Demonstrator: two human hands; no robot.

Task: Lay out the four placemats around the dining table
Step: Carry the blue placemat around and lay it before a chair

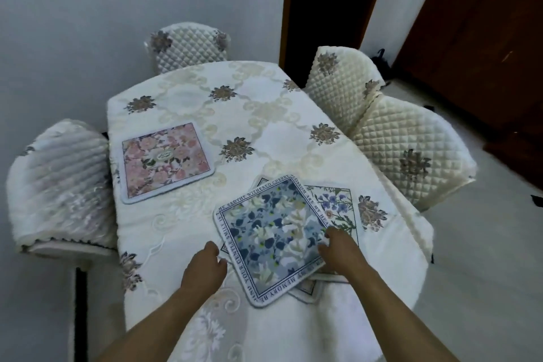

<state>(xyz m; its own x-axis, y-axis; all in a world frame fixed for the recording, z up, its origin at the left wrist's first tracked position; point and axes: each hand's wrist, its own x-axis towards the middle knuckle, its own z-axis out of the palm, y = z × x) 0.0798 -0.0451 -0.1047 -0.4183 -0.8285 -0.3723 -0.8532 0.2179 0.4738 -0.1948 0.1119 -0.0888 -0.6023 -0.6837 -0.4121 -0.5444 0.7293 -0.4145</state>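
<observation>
A pink floral placemat [167,160] lies flat on the left side of the dining table [264,114]. Near the front edge sits a small stack of mats: a blue floral placemat [271,236] with lettering round its border lies on top, turned diagonally. Under it a white placemat with purple flowers [340,206] sticks out to the right, and the corner of another mat [307,292] shows below. My right hand [338,250] grips the blue mat's right edge, fingers on top. My left hand [205,266] touches its left edge, fingers curled.
A cream embroidered cloth covers the table. Quilted covered chairs stand around it: one at the left [58,185], one at the far end [188,45], two on the right [340,85] [411,153]. A dark doorway [329,3] and a wooden cabinet [484,38] lie beyond.
</observation>
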